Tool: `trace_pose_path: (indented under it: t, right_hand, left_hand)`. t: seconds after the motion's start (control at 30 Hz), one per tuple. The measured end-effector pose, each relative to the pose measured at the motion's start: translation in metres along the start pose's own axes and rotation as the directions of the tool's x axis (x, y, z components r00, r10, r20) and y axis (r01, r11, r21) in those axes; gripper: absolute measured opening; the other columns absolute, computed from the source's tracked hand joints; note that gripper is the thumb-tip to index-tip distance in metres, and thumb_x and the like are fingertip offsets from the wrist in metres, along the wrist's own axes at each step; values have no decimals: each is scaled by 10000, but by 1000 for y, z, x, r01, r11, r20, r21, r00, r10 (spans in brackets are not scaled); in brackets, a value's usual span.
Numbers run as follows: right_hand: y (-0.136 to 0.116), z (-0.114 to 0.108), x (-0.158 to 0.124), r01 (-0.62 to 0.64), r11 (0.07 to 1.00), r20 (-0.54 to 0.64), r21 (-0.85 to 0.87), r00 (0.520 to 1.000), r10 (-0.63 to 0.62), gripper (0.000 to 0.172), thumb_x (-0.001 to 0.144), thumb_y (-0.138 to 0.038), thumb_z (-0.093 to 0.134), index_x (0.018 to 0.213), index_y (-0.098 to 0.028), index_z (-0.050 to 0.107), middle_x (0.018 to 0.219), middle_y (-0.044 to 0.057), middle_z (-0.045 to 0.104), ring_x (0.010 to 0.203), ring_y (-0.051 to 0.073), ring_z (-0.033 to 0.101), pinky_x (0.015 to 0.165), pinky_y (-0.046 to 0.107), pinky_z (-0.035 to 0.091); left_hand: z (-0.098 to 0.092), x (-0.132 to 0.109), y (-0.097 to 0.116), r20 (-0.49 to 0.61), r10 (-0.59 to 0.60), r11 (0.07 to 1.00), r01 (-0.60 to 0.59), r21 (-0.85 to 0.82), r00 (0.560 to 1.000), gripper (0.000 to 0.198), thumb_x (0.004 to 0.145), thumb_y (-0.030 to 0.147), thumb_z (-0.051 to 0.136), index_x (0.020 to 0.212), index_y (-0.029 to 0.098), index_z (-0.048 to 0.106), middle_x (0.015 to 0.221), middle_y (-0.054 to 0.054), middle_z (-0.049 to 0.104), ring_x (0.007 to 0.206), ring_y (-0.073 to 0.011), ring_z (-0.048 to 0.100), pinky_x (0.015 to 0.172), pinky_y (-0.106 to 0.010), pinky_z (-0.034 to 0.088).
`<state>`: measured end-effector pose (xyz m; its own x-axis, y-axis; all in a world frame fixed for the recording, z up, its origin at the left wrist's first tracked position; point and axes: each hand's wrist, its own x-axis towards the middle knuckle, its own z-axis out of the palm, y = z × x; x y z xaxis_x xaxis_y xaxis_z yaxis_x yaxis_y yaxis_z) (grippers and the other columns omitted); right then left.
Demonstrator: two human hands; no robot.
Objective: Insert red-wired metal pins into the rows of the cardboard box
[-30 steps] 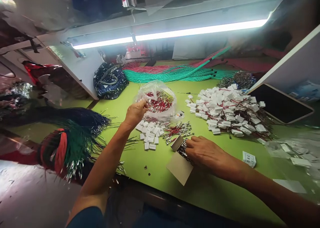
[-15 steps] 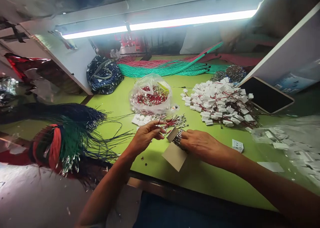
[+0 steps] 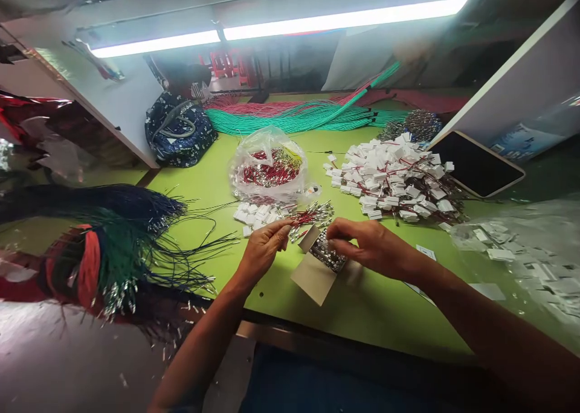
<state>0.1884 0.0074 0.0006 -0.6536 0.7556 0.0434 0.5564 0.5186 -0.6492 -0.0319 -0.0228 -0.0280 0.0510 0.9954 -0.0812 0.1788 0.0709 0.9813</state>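
Note:
My left hand (image 3: 266,245) is closed in a pinch on a short red wire, most of it hidden by the fingers. Just beyond its fingertips lies a loose bunch of short red wires with metal ends (image 3: 312,215). A small cardboard box (image 3: 316,278) stands with its flaps out, full of small shiny metal-ended parts (image 3: 327,253). Over the right side of this box, my right hand (image 3: 369,244) has thumb and forefinger pressed together; whatever they hold is too small to make out. White plastic housings (image 3: 258,215) lie behind my left hand.
A clear bag of red wires (image 3: 272,168) sits mid-table. To its right is a heap of white housings with red leads (image 3: 394,177). A tablet-like black panel (image 3: 478,164) leans at right, above a bag of white parts (image 3: 534,268). Dark and green wire bundles (image 3: 122,250) hang at left.
My right hand has lifted from inside the box to just above it, fingers now pinched. My left hand stays near the red wires. The view has shifted slightly.

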Motion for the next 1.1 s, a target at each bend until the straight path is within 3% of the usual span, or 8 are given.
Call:
trace_pose_path:
  t: [0.13,0.27,0.37,0.47,0.73,1.1]
  right_hand:
    - [0,1,11,-63,879,-62,473,993,104,122,770,-285,527,785,-172,571,711,2,593,644,124,553,588,243,424]
    - [-2,9,21,-40,739,-87,672,987,133,87,729,-246,559,766,-167,566,699,-8,592,646,117,572,632,262,461]
    - [-3,15,25,-31,748,-128,662,980,154,112,731,-219,541,797,-164,613,723,-3,620,619,107,575,624,264,475]
    - [-3,19,27,-42,775,-147,631,974,173,177,755,-228,536,839,-161,676,805,27,666,677,118,605,664,271,497]
    - [-3,29,26,5,765,-154,644,980,123,174,785,-302,610,843,-161,693,772,27,682,669,117,621,620,235,510]
    - [-1,31,26,-31,807,-132,589,982,135,169,817,-300,554,839,-158,642,622,-12,630,552,94,580,531,204,469]
  left_hand:
    - [6,-5,-4,48,9,999,-7,-38,999,292,824,353,514,1007,148,614,676,-5,622,633,-126,559,694,-279,449]
    - [10,-10,-4,57,47,996,-51,74,997,193,848,292,476,921,177,613,874,-36,665,658,-118,565,667,-266,466]
    - [10,-12,-3,55,113,971,-122,204,992,241,867,278,457,1004,195,638,834,-24,676,736,-139,585,737,-275,473]
    - [11,-13,-4,54,145,960,-154,234,988,306,867,309,484,1108,210,645,909,-35,705,791,-157,617,781,-285,480]
    - [13,-14,-11,-66,234,927,-203,317,970,247,857,330,530,979,230,720,947,-34,727,809,-177,649,778,-292,499]
    - [13,-13,-10,-8,304,881,-278,382,953,222,888,297,489,923,213,691,814,-31,694,754,-157,633,732,-270,494]
